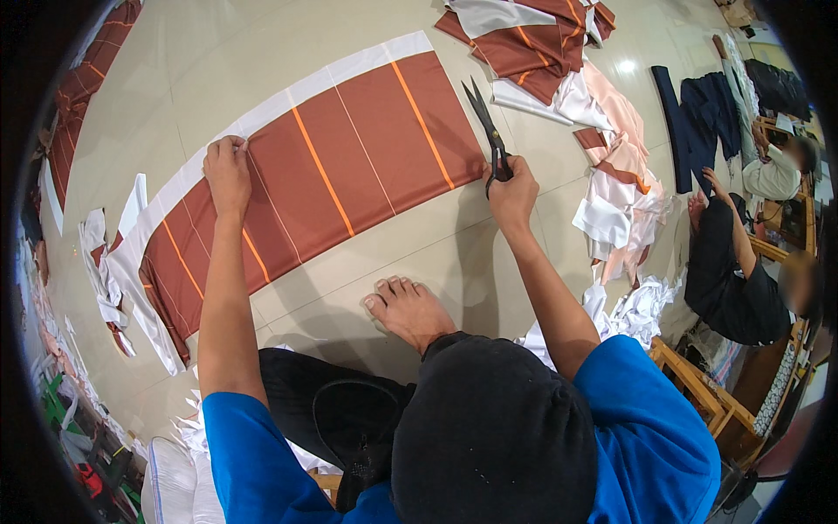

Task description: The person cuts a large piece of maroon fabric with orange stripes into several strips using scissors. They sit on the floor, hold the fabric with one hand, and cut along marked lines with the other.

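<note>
A long brown fabric panel (367,157) with orange and thin pale stripes and a white top band (288,92) lies on the tiled floor. My left hand (228,175) pinches the band's edge at the panel's upper left. My right hand (511,188) grips black scissors (485,118) beside the panel's right end, their blades pointing up and slightly apart. My bare foot (406,310) rests on the tiles below the panel.
Brown, white and pink fabric piles (615,166) lie at right, white scraps (646,306) below them and narrow offcuts (105,262) at left. Two people (733,279) (772,175) sit at far right by dark cloth (707,113) and wooden frames (698,389).
</note>
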Demonstrator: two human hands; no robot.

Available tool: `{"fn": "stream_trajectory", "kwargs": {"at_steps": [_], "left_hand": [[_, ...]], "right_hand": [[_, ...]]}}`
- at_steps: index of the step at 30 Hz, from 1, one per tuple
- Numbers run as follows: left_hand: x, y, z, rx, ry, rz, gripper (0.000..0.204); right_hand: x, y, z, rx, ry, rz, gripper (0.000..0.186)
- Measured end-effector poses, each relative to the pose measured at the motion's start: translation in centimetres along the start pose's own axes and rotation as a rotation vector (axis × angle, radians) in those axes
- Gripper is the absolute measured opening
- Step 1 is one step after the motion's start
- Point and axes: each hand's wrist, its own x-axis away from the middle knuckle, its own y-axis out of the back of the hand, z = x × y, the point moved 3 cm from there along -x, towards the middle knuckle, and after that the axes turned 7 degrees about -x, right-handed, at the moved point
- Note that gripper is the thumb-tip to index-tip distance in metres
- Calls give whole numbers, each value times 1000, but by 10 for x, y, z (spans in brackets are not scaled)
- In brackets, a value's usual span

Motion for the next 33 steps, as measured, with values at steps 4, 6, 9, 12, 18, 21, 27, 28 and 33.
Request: {"fn": "stream_trajectory", "kwargs": {"at_steps": [4,6,9,12,18,21,27,28,33], "left_hand": [[-2,1,-1,7,5,16,15],[-2,1,-2,-18,7,23,15],[-1,1,-3,-27,-4,13,15],[0,3,-5,-26,-23,-2,16],[7,9,-21,-41,-33,-16,26],[34,14,-44,-82,-46,-118,40],[102,15,-106,3,89,34,74],[111,17,-118,7,93,81,77],[135,5,-139,-87,110,169,83]], "right_hand": [[1,0,1,5,11,2,30],[1,1,1,-1,22,-1,29],[2,0,3,5,19,-5,29],[1,0,2,5,25,-16,31],[3,3,1,-17,-5,-19,40],[14,19,1,-112,-35,-1,40],[62,55,-33,-570,-314,275,35],[76,62,-35,-571,-364,360,35],[148,79,-32,-489,-575,757,40]]}}
